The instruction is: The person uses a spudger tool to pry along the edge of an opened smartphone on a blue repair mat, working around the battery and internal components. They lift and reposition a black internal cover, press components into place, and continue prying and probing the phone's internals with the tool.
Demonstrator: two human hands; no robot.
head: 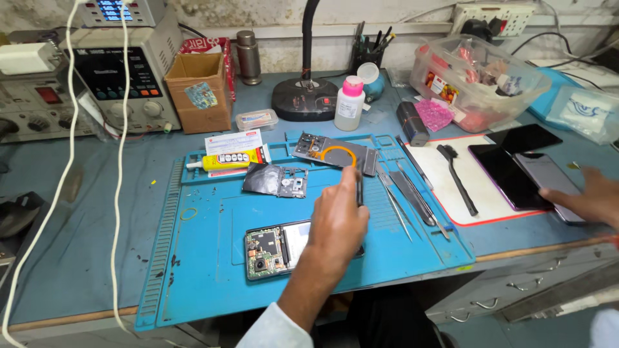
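Blue repair mat (206, 270) carried the opened phone (274, 243) beneath your left hand (336, 222), fingers pinching a thin dark tool (359, 188) for precision, while your right hand (590, 200) lay flat on a phone (553, 183) beyond the mat's right edge.

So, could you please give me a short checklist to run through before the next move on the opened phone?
1. Opened phone lies flat on the blue repair mat, circuit board exposed: ok.
2. Left hand holds a thin dark tool above the phone: ok.
3. Tool tip type: cannot tell.
4. Right hand is free to steady the phone: not ok, it rests on a phone at the stack of phones on the right.
5. Tweezers lie within reach on the mat: ok.
6. Removed back cover lies clear of the phone, at the mat's far edge: ok.
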